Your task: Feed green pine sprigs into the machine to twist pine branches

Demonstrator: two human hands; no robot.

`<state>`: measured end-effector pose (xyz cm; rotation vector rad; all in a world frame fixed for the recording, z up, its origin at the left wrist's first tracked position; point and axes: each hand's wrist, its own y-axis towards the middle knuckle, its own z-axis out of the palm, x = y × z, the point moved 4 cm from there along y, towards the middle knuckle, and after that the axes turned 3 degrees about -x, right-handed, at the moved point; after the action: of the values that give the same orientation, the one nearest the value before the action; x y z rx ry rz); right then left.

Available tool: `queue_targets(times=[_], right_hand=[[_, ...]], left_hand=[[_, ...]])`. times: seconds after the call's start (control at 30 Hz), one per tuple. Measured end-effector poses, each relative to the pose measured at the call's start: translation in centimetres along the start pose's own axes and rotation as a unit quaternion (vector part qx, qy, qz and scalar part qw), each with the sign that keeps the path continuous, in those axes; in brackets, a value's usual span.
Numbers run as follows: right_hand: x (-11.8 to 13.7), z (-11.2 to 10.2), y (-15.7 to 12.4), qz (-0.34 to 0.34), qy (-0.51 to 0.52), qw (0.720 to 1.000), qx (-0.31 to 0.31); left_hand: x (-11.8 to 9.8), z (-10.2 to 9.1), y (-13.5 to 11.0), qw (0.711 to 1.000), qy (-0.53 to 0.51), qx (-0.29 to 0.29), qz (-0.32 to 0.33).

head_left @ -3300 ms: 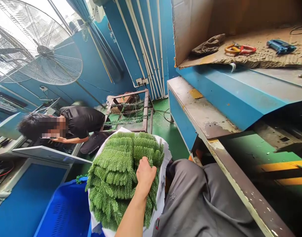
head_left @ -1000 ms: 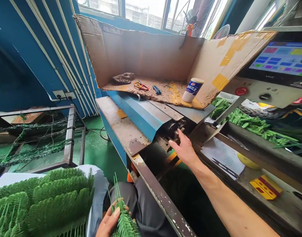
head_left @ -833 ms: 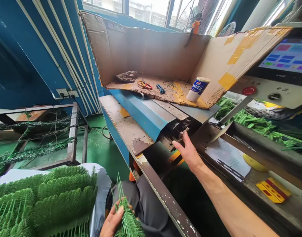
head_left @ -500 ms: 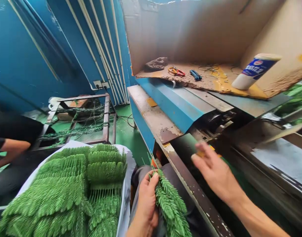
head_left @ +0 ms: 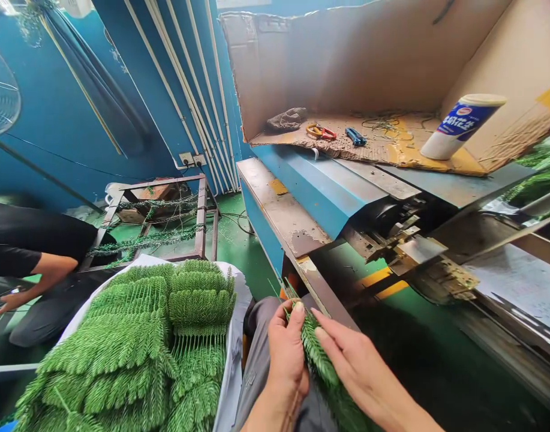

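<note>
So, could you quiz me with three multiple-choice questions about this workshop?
1. Where does the white and blue container stand?
A) on the cardboard
B) on the floor
C) on the person's knee

2. What colour is the small tool beside the scissors?
A) red
B) blue
C) yellow

3. How is the green sprig being handled?
A) lying untouched
B) touched by one hand only
C) touched by both hands

Answers:
1: A, it rests on the cardboard.
2: B, its body is plainly blue.
3: C, the left hand grips it and the right hand lies along it.
</note>
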<state>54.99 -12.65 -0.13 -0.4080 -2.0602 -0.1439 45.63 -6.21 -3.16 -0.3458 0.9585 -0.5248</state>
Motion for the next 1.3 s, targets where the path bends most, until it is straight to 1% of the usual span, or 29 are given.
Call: queue_targets(times=[0.03, 0.13, 0.17, 0.23, 0.27, 0.3, 0.33, 0.37, 0.43, 0.47, 0.57, 0.63, 0.7, 0.77, 0.8, 0.9, 0.93, 0.97, 1.03, 1.1, 1.13, 1.23, 1.3], right_hand=[[0.0, 0.3, -0.4, 0.010, 0.021, 1.000, 0.010], [0.0, 0.2, -1.0, 0.049, 0.115, 0.992, -0.011], [0.0, 0.1, -1.1, 0.070, 0.164, 0.984, -0.006], [0.0, -0.2, -1.2, 0.114, 0.269, 0.956, 0.032], [0.2, -0.3, -1.2, 0.126, 0.305, 0.942, 0.054], [0.4, -0.4, -1.2, 0.125, 0.321, 0.936, 0.068], [0.5, -0.5, -1.2, 0.115, 0.316, 0.939, 0.069], [0.6, -0.5, -1.2, 0.100, 0.294, 0.949, 0.059], [0.3, -0.6, -1.2, 0.087, 0.238, 0.967, 0.024], [0.0, -0.6, -1.2, 0.093, 0.221, 0.971, 0.007], [-0.6, -0.8, -0.9, 0.106, 0.210, 0.972, -0.002], [-0.5, -1.1, -0.7, 0.089, 0.190, 0.978, -0.011], [-0.2, -1.1, -0.5, 0.064, 0.147, 0.987, -0.025], [-0.1, -0.9, -0.5, 0.052, 0.120, 0.991, -0.028], [-0.1, -0.8, -0.5, 0.053, 0.114, 0.991, -0.040], [-0.6, -0.7, -0.6, 0.062, 0.095, 0.988, -0.104], [-0.6, -0.6, -0.7, 0.056, 0.081, 0.989, -0.111], [-0.5, -0.4, -0.7, 0.044, 0.066, 0.991, -0.104], [-0.1, 0.0, -0.6, 0.016, 0.044, 0.997, -0.064], [0.3, 0.1, -0.7, 0.001, 0.040, 0.998, -0.045], [0.3, -0.1, -0.6, 0.004, 0.047, 0.998, -0.043], [-0.2, -0.7, -0.5, 0.045, 0.118, 0.991, -0.043], [-0.7, -1.5, -0.4, 0.067, 0.167, 0.981, -0.066]], left_hand=[[0.2, 0.2, -0.2, 1.000, -0.002, -0.002, 0.005], [0.3, 0.8, -0.7, 1.000, -0.014, 0.016, 0.008], [0.3, 0.9, -0.8, 0.999, -0.022, 0.027, 0.002], [0.2, 0.9, -1.0, 0.998, -0.030, 0.044, -0.019], [0.1, 0.8, -1.1, 0.998, -0.031, 0.046, -0.027], [0.1, 0.7, -1.1, 0.998, -0.029, 0.043, -0.028], [0.0, 0.5, -1.1, 0.999, -0.025, 0.035, -0.022], [-0.1, 0.4, -1.1, 0.999, -0.021, 0.024, -0.011], [-0.2, 0.1, -1.1, 1.000, -0.017, 0.007, 0.010], [-0.2, 0.0, -1.1, 1.000, -0.017, 0.006, 0.011], [-0.1, -0.1, -1.2, 1.000, -0.013, 0.020, 0.001], [0.3, -0.1, -1.3, 0.999, -0.010, 0.040, -0.017], [1.0, 0.0, -1.5, 0.998, -0.014, 0.056, -0.037], [1.4, 0.0, -1.6, 0.997, -0.024, 0.059, -0.045], [1.5, 0.0, -1.6, 0.997, -0.031, 0.054, -0.044], [1.6, 0.2, -1.6, 0.997, -0.054, 0.043, -0.043], [1.5, 0.4, -1.5, 0.997, -0.057, 0.038, -0.041], [1.5, 0.5, -1.4, 0.997, -0.055, 0.031, -0.036], [1.4, 0.8, -1.2, 0.998, -0.046, 0.012, -0.029], [1.5, 1.2, -1.2, 0.999, -0.041, -0.006, -0.031], [1.6, 1.5, -1.2, 0.998, -0.041, -0.009, -0.039], [1.7, 2.5, -1.5, 0.998, -0.039, 0.003, -0.051], [1.5, 2.8, -1.7, 0.999, -0.024, 0.006, -0.042]])
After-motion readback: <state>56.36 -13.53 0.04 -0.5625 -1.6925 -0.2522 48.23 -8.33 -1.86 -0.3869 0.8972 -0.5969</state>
